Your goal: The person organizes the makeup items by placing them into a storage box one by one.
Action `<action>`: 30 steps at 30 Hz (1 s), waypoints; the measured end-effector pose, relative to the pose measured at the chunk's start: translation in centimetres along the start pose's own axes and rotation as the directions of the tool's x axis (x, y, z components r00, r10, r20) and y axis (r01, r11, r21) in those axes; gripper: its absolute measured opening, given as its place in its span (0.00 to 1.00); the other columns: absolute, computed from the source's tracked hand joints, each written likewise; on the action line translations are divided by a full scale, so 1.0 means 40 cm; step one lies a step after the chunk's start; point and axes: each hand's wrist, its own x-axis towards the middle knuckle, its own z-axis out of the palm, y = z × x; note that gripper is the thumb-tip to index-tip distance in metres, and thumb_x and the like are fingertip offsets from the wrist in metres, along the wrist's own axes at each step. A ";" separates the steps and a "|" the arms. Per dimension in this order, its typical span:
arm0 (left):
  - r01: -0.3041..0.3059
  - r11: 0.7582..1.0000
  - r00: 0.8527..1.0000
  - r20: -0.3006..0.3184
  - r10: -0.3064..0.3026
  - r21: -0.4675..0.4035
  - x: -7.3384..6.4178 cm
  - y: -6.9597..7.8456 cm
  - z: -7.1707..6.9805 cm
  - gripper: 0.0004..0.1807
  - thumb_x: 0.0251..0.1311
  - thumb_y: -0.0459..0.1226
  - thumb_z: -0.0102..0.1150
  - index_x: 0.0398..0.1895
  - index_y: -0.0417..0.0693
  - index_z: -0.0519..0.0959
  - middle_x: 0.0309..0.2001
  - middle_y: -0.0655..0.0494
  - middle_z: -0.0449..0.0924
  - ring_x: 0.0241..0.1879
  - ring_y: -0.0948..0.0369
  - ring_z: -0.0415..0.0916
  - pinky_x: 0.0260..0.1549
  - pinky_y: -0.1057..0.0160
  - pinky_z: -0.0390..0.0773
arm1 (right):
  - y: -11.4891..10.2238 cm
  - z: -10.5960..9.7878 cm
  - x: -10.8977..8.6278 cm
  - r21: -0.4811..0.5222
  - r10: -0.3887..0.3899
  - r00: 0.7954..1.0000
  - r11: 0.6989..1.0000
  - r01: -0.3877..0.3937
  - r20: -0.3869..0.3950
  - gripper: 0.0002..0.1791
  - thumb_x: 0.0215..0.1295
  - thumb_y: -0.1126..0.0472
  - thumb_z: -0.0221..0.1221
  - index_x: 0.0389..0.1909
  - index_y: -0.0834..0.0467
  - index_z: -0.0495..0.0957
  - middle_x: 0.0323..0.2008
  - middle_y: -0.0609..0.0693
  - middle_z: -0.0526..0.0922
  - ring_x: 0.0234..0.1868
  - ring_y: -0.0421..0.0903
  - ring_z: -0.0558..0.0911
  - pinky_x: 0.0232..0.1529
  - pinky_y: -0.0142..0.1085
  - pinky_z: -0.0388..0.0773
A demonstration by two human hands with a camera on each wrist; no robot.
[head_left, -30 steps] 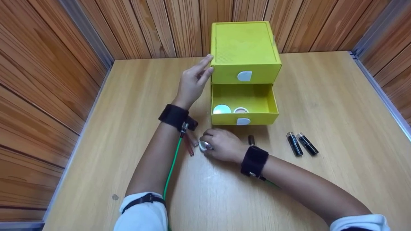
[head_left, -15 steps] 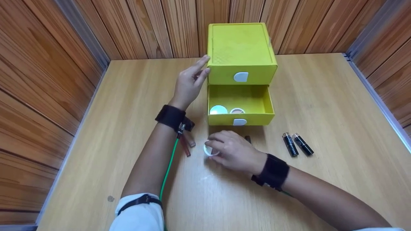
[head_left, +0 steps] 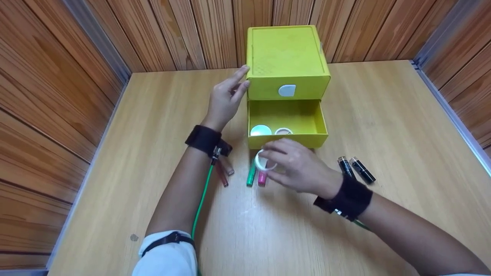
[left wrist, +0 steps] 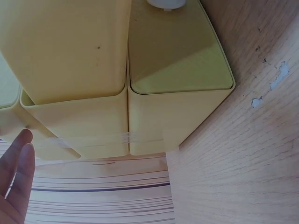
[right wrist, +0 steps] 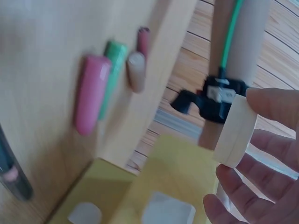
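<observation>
My right hand (head_left: 301, 166) pinches a flat, round white container (head_left: 265, 161) between thumb and fingers, just in front of the pulled-out lower drawer (head_left: 314, 141). Its cream side, with a seam, shows in the right wrist view, where the container (right wrist: 236, 133) stands on edge in the fingers. The fingertips of my left hand (head_left: 225, 99), fairly straight, touch the left side of the yellow two-drawer box (head_left: 289, 51). Inside the open drawer lie a shiny pale disc (head_left: 261, 130) and a white-rimmed round piece (head_left: 284, 131). The upper drawer (head_left: 264, 89) is closed.
Below the drawer lie a green tube (head_left: 251, 176) and a pink tube (head_left: 262, 179). A red tube (head_left: 222, 177) and a pale brownish tube (head_left: 229, 168) are beside the left wrist. Two black tubes (head_left: 362, 170) lie to the right. A dark tube (right wrist: 14, 170) shows in the right wrist view.
My right hand has lifted the round container off the table and carried it up and right toward the drawer, uncovering the green and pink tubes. My left hand stays on the box.
</observation>
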 end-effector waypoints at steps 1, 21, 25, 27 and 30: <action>0.002 1.000 1.000 0.005 -0.002 0.002 0.000 0.000 -0.001 0.22 0.71 0.43 0.53 0.65 0.46 0.73 0.64 0.54 0.71 0.44 0.64 0.82 0.43 0.69 0.80 | 0.002 -0.009 0.004 0.001 -0.002 1.000 1.000 0.002 -0.012 0.19 0.56 0.60 0.70 0.48 0.62 0.82 0.49 0.58 0.81 0.51 0.52 0.78 0.55 0.42 0.76; 0.014 0.999 1.000 0.016 -0.015 0.028 0.003 0.000 -0.004 0.22 0.71 0.43 0.53 0.65 0.47 0.72 0.64 0.54 0.71 0.45 0.65 0.82 0.46 0.70 0.78 | 0.060 -0.128 0.030 -0.073 0.175 0.982 0.981 -0.181 -0.074 0.24 0.58 0.61 0.68 0.55 0.64 0.78 0.52 0.58 0.79 0.52 0.51 0.77 0.49 0.40 0.79; 0.008 0.999 1.000 0.019 -0.008 0.040 0.005 0.002 -0.004 0.22 0.71 0.43 0.53 0.65 0.46 0.72 0.64 0.55 0.70 0.46 0.65 0.82 0.46 0.70 0.78 | 0.100 -0.147 0.025 -0.051 0.277 0.956 0.958 -0.282 -0.095 0.24 0.57 0.62 0.69 0.55 0.63 0.78 0.52 0.57 0.79 0.51 0.52 0.77 0.49 0.44 0.79; 0.006 0.999 1.000 0.018 -0.007 0.039 0.004 0.003 -0.004 0.22 0.71 0.43 0.53 0.65 0.46 0.72 0.64 0.56 0.70 0.46 0.65 0.82 0.46 0.70 0.79 | 0.119 -0.155 0.021 -0.056 0.319 0.942 0.944 -0.325 -0.103 0.23 0.57 0.61 0.69 0.54 0.62 0.79 0.51 0.55 0.79 0.51 0.52 0.77 0.49 0.45 0.79; 0.012 1.000 1.000 0.015 -0.013 0.026 0.002 0.004 -0.003 0.22 0.71 0.43 0.53 0.65 0.47 0.72 0.64 0.56 0.71 0.45 0.65 0.82 0.44 0.70 0.79 | 0.144 -0.167 0.012 -0.069 0.370 0.922 0.923 -0.379 -0.111 0.22 0.57 0.61 0.68 0.54 0.62 0.80 0.50 0.53 0.79 0.49 0.50 0.78 0.48 0.45 0.79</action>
